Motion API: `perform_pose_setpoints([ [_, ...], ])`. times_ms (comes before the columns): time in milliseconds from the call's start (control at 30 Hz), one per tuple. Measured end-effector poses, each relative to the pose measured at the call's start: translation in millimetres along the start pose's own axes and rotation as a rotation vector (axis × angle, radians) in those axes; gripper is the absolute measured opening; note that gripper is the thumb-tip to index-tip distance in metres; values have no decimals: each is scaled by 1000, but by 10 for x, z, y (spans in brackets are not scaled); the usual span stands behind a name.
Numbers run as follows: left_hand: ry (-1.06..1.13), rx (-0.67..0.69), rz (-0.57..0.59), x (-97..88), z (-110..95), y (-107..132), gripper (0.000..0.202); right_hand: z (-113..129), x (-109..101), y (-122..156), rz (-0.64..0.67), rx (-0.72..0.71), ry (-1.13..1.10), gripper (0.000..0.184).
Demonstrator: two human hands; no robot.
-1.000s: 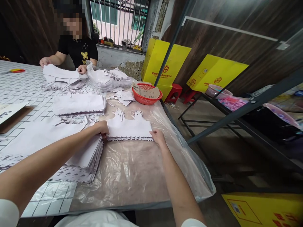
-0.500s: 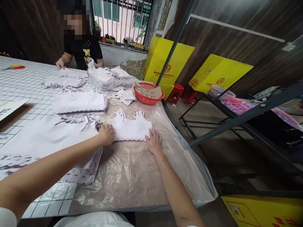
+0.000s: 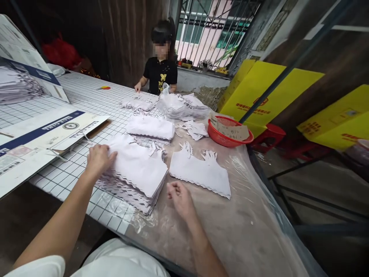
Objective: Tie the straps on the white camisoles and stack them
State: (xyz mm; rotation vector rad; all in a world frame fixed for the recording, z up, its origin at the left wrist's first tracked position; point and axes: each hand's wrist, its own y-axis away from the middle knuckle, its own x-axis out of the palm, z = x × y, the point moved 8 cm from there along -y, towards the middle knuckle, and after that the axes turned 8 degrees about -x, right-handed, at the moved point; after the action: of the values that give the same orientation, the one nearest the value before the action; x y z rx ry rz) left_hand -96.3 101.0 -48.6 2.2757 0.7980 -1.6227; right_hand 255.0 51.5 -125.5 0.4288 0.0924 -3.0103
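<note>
My left hand (image 3: 99,158) lies flat, fingers stretched, on the left edge of a thick stack of white cut pieces (image 3: 135,175) with scalloped edges. My right hand (image 3: 179,195) hovers just right of that stack, fingers loosely curled, holding nothing. A small white piece with two fringed straps (image 3: 200,171) lies apart on the clear plastic sheet (image 3: 230,227), beyond my right hand.
More white stacks (image 3: 150,127) and a bagged bundle (image 3: 178,107) lie farther up the gridded table (image 3: 86,96). A red basket (image 3: 227,132) stands at the right edge. A flattened cardboard box (image 3: 37,134) lies to the left. A person in black (image 3: 160,73) works at the far end. Yellow boxes (image 3: 268,92) stand right.
Both hands left the small strapped piece. My left hand moved onto the big stack, my right hand drew back toward me. The view swung left.
</note>
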Motion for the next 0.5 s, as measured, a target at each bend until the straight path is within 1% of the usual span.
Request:
perform_pose_setpoints([
  [33, -2, -13, -16, -3, 193, -37, 45, 80, 206, -4, 16, 3, -22, 46],
  [67, 7, -15, -24, 10, 338, -61, 47, 144, 353, -16, 14, 1, -19, 45],
  [100, 21, -17, -32, 25, 447, -76, 48, 191, 441, -31, -4, -5, 1, 44],
  [133, 37, -29, -38, 42, 532, -89, 50, 219, 483, -46, -30, -11, 28, 44],
  [200, 77, -59, -34, 67, 639, -114, 50, 226, 481, -61, -84, -13, 76, 41],
  [267, 132, -62, -30, 55, 678, -139, 45, 194, 424, -50, -144, -4, 110, 39],
  [333, 191, -65, -29, 6, 697, -163, 37, 177, 343, -11, -235, -9, 147, 38],
  [400, 255, -107, 17, -23, 731, -187, 33, 202, 288, 38, -311, -36, 190, 38],
  [433, 286, -138, 55, -25, 749, -198, 33, 223, 291, 55, -314, -48, 207, 37],
  [500, 324, -181, 124, -29, 761, -217, 31, 272, 338, 70, -265, -61, 229, 35],
])
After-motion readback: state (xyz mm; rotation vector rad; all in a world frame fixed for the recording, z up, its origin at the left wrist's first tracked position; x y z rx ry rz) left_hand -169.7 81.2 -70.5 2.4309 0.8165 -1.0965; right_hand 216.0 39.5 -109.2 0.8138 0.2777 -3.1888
